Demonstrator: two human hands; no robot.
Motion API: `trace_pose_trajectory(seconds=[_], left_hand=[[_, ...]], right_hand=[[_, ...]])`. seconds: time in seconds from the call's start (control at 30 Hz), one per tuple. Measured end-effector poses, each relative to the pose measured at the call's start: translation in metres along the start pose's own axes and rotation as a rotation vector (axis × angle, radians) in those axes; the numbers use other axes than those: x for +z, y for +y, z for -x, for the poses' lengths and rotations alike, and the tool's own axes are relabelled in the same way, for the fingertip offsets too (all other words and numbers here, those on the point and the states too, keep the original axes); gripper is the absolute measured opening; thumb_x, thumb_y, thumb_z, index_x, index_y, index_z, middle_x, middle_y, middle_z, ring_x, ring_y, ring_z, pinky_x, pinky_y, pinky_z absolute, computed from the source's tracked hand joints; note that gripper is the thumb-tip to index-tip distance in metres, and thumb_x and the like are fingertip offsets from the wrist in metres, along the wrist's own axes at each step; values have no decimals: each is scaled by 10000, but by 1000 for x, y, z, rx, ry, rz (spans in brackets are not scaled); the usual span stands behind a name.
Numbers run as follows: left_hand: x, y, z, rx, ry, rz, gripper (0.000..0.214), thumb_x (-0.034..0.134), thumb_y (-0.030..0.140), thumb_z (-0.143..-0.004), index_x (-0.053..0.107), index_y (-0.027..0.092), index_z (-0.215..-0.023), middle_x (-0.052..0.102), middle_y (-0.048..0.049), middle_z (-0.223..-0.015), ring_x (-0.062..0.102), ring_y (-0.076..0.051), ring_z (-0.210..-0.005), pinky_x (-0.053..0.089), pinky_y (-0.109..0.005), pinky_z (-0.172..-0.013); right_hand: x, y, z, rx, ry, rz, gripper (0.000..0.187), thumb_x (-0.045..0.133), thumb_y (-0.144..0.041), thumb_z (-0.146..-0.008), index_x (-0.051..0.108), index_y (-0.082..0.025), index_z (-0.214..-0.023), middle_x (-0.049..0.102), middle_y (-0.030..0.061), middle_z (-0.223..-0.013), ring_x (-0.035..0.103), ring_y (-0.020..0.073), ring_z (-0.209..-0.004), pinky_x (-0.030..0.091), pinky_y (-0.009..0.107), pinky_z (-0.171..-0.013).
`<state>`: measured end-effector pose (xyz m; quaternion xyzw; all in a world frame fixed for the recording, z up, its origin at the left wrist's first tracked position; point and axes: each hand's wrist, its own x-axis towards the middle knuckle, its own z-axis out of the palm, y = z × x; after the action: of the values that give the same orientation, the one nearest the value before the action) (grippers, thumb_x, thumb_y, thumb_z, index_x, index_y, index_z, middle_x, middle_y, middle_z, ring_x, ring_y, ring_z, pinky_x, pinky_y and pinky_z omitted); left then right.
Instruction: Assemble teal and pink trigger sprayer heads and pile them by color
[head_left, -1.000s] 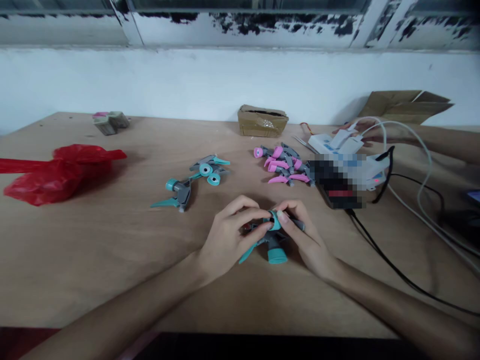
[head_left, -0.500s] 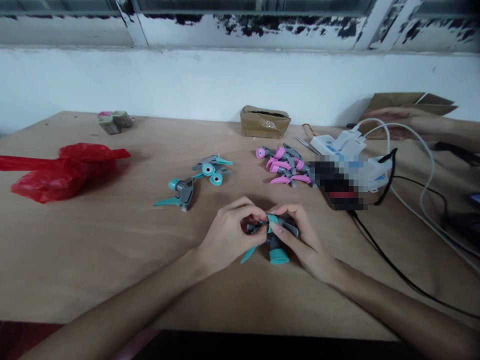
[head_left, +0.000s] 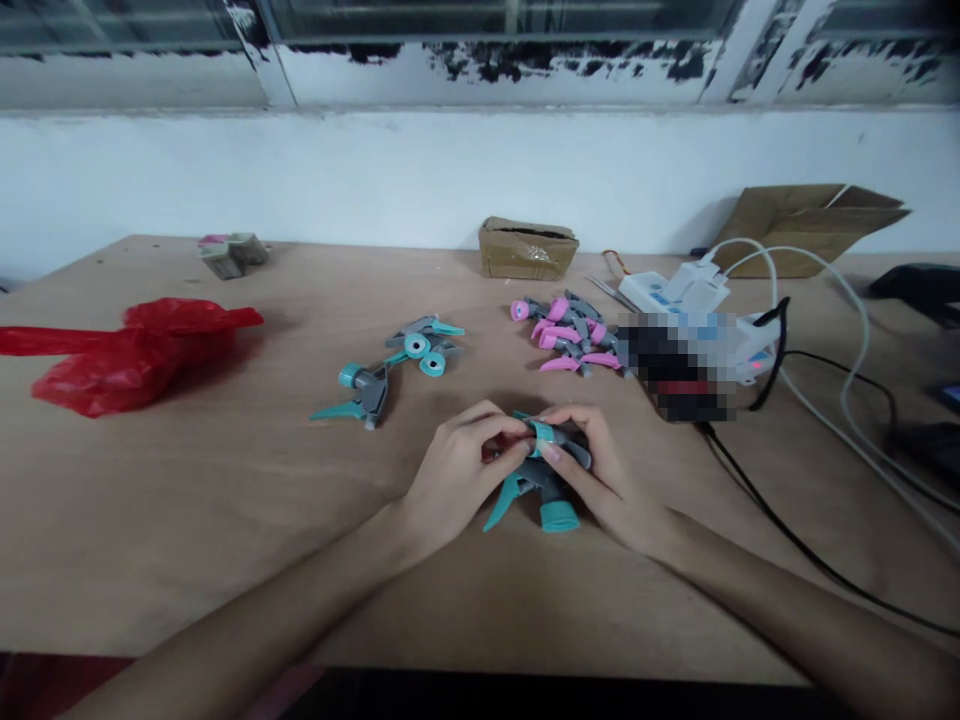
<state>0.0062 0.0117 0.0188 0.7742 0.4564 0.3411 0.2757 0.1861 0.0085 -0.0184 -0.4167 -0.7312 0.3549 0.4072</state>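
Note:
Both my hands meet over a grey and teal spray trigger head (head_left: 541, 490) just above the wooden table (head_left: 225, 520). My left hand (head_left: 459, 476) pinches its front end, fingers curled. My right hand (head_left: 592, 478) grips the grey body from the right, thumb and forefinger on the small teal nozzle cap. The teal lever sticks out down-left and the teal screw collar points toward me. A loose group of teal and grey trigger heads (head_left: 397, 365) lies beyond my left hand. A pile of pink and grey trigger heads (head_left: 566, 333) lies beyond my right hand.
A red plastic bag (head_left: 127, 352) lies at the far left. A small cardboard box (head_left: 526, 248) and a flattened carton (head_left: 806, 213) stand by the wall. A white power strip (head_left: 675, 292) with white and black cables (head_left: 780, 520) fills the right side. Small blocks (head_left: 231, 252) sit far left.
My hands have kept working the nozzle end of the trigger head, turning it slightly. Another person's hand at the far right, near the carton, has left the view.

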Motion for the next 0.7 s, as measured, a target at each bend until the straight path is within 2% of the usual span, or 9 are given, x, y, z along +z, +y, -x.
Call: trace_pose_trajectory(seconds=[0.13, 0.2, 0.3, 0.4, 0.5, 0.6, 0.7], left_hand=[[-3, -4, -2, 8, -12, 22, 142, 525, 228, -876, 659, 183, -864, 583, -3, -820, 545, -98, -682, 420, -216, -607], [-3, -5, -4, -18, -19, 49, 216, 481, 278, -902, 651, 172, -819, 569, -2, -775, 541, -107, -683, 417, -225, -606], [-3, -8, -5, -82, -37, 118, 326, 424, 360, -921, 609, 160, -741, 554, 2, -719, 546, -115, -670, 430, -237, -611], [-2, -9, -5, -132, -36, 232, 241, 516, 407, -867, 587, 176, -877, 616, -11, -825, 596, -136, -767, 469, -250, -665], [0, -10, -4, -146, -41, 319, 317, 629, 389, -792, 547, 193, -1028, 652, -36, -952, 623, -164, -876, 493, -279, -729], [3, -12, -4, -163, -97, 382, 312, 631, 372, -792, 560, 187, -1034, 669, -54, -958, 638, -174, -872, 509, -300, -736], [1, -13, -6, -177, -71, 398, 332, 640, 353, -786, 570, 179, -1060, 671, -74, -983, 642, -186, -881, 529, -299, -709]], right_hand=[[-2, 3, -2, -35, -9, 65, 256, 461, -369, -890, 389, -269, -1114, 495, 65, -1146, 462, 219, -1107, 388, 457, -956], [-3, 3, -4, -66, 8, 113, 251, 473, -366, -884, 397, -267, -1102, 516, 64, -1119, 487, 221, -1083, 406, 455, -930], [-4, 2, -6, -162, 78, 242, 254, 540, -359, -847, 429, -273, -1060, 588, 39, -1016, 548, 226, -1014, 336, 511, -982], [-5, 0, -8, -273, 142, 366, 271, 598, -343, -811, 447, -280, -1027, 638, 9, -933, 601, 219, -947, 239, 539, -1035], [-6, -3, -9, -346, 160, 430, 271, 613, -334, -804, 456, -289, -1020, 661, 3, -930, 624, 220, -931, 213, 538, -1041], [-6, -4, -10, -389, 154, 479, 272, 613, -339, -805, 464, -298, -1029, 674, 1, -929, 632, 226, -922, 176, 552, -1046], [-7, -4, -11, -407, 165, 519, 378, 641, -392, -775, 450, -293, -1085, 670, 21, -1006, 618, 237, -966, 164, 551, -1047]])
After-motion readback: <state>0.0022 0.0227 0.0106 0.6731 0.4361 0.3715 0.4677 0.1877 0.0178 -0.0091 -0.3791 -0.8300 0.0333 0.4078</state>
